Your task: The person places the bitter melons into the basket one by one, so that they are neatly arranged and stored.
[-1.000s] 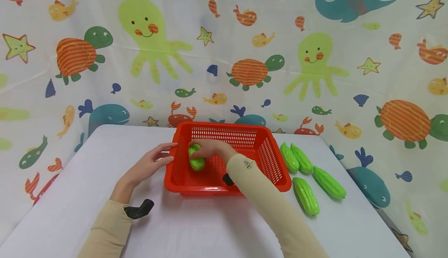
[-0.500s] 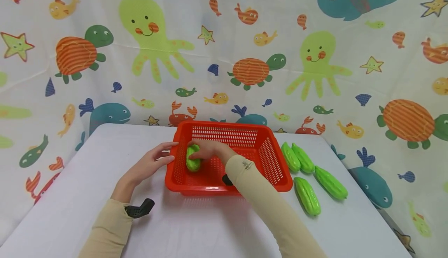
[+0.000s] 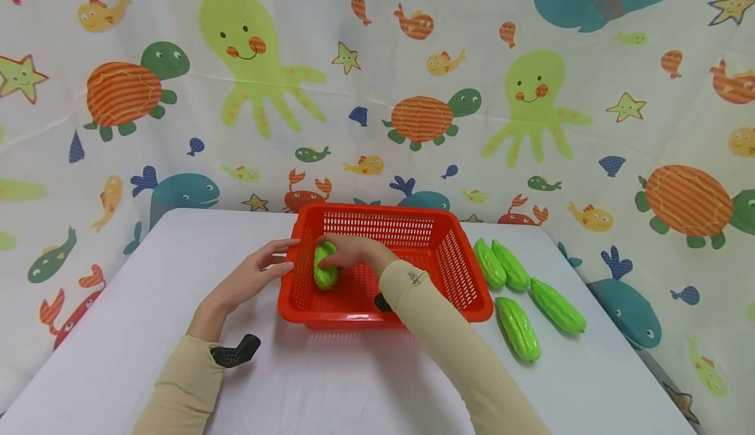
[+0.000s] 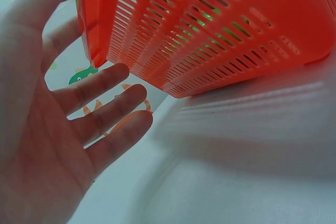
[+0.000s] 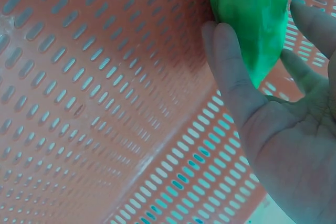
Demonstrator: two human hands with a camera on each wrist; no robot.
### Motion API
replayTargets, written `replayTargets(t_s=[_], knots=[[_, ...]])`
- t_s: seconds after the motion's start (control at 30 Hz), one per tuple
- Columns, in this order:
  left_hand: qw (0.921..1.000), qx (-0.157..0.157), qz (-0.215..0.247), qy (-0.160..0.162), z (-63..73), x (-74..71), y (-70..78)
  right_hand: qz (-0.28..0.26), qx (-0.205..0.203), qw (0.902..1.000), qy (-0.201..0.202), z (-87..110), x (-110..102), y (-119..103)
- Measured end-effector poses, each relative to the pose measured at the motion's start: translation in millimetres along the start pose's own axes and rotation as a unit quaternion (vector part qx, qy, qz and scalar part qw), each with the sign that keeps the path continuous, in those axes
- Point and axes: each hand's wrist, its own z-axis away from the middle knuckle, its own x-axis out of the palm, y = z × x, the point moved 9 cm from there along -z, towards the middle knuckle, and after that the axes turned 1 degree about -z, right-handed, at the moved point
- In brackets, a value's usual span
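Note:
My right hand (image 3: 348, 250) reaches into the red plastic basket (image 3: 366, 317) and holds a bright green, ridged bitter melon (image 3: 326, 276). This bitter melon stands lengthwise against the basket's left side, with its lower end near the floor. In the right wrist view the thumb lies on one side of the bitter melon (image 5: 252, 19) and fingers on the other; its top is cut off. My left hand (image 3: 262, 271) touches the basket's left rim from outside. Its other fingers (image 4: 113, 111) extend below the rim, apart from the perforated wall (image 4: 210, 35).
Several more green bitter melons lie on the white table (image 3: 366, 382) right of the basket: one bitter melon (image 3: 518, 330) near its front corner, another bitter melon (image 3: 557, 305) farther right, and a pair beside its right wall. A patterned sea-animal curtain (image 3: 366, 81) hangs behind.
Between the first two frames, my right hand shifts the bitter melon slightly left, toward the basket's left wall; it stays there now. My left hand stays at the rim.

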Motion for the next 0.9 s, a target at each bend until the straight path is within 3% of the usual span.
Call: replayTargets(t_s=[0.23,0.47,0.9], knots=[[1.0000,-0.001,0.001,0.000,0.1,1.3,0.2,-0.025,0.017,0.9995,-0.002,3.4,-3,4],[1.0000,-0.002,-0.002,-0.003,0.1,0.5,0.9,-0.011,0.024,0.9993,0.028,17.4,-23,8],[1.0000,-0.004,-0.003,-0.002,-1.5,2.1,0.4,0.053,0.011,0.9883,0.142,86.6,-73,16]])
